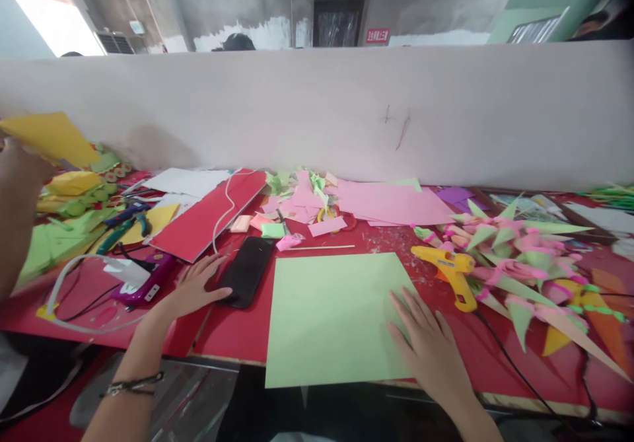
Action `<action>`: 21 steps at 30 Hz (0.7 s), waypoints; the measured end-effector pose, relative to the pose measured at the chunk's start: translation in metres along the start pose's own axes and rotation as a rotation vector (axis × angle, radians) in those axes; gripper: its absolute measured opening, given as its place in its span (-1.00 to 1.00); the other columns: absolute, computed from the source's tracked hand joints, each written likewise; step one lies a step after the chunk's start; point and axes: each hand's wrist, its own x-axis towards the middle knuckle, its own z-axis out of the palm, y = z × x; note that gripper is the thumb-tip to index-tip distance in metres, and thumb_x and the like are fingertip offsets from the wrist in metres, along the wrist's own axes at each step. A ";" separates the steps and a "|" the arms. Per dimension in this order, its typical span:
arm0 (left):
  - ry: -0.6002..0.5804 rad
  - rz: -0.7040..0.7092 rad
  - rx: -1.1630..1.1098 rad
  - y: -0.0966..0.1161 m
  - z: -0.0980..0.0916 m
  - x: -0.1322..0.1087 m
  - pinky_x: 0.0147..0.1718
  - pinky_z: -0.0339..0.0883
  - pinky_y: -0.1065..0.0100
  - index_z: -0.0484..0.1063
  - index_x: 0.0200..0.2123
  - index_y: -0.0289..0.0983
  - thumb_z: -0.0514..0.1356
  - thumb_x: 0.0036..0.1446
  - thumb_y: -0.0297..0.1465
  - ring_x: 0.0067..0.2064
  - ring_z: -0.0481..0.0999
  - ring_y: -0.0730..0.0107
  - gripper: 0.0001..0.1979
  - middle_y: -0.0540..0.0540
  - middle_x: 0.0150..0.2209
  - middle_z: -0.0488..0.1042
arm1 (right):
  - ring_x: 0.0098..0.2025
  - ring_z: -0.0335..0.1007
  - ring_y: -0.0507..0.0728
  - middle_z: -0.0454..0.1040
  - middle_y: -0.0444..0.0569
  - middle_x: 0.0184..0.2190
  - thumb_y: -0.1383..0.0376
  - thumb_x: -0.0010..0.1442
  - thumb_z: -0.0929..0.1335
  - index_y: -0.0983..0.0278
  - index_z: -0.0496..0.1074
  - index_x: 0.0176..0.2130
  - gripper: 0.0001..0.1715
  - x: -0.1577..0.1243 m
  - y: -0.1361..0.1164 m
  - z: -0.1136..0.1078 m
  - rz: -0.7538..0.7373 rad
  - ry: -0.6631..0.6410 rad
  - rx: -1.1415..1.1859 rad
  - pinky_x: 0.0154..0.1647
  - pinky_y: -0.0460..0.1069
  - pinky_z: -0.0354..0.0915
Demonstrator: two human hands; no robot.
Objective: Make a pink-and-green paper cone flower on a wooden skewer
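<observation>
A light green sheet of paper [331, 316] lies flat before me, its near edge jutting past the table's front. My right hand [421, 339] rests open on the sheet's right side, fingers spread. My left hand [195, 287] is open too, fingers stretched out over the red tabletop, with the thumb at the edge of a black smartphone [249, 270]. Just beyond the paper is a thin pale stick [321, 248]. To the right of the sheet lies a yellow hot glue gun [448, 273], its black cord trailing toward the front edge.
Paper flowers [525, 257] are heaped at the right. Pink paper sheets [391, 203] and scraps lie at the back, near a red folder [212, 214]. A purple power strip [148, 280] with a charger is at left. Another person's hand [20, 158] is at far left near yellow paper.
</observation>
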 end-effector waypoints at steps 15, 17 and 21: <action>-0.004 -0.049 0.056 0.010 0.003 -0.001 0.13 -0.24 -0.07 -0.07 0.21 -0.14 0.02 -0.08 0.05 0.24 -0.08 -0.06 -0.19 -0.14 0.26 -0.09 | 0.21 -0.01 0.17 0.13 -0.05 0.18 0.08 0.20 0.08 0.19 0.14 0.14 -0.44 -0.001 0.000 0.001 -0.001 0.011 0.019 0.12 0.17 0.02; -0.004 -0.052 0.058 0.010 0.003 0.000 0.13 -0.25 -0.08 -0.07 0.21 -0.13 0.02 -0.08 0.05 0.24 -0.08 -0.07 -0.19 -0.13 0.26 -0.08 | 0.20 -0.01 0.18 0.13 -0.05 0.18 0.08 0.20 0.09 0.20 0.15 0.13 -0.44 0.000 0.000 0.001 -0.004 0.017 0.015 0.11 0.17 0.03; 0.019 -0.108 0.029 0.015 0.002 -0.001 0.12 -0.31 -0.11 -0.01 0.19 -0.14 0.01 -0.06 0.03 0.23 -0.07 -0.06 -0.24 -0.15 0.24 -0.03 | 0.20 0.00 0.17 0.13 -0.06 0.18 0.11 0.21 0.09 0.18 0.15 0.14 -0.46 0.000 0.000 0.002 -0.002 0.021 0.007 0.11 0.18 0.03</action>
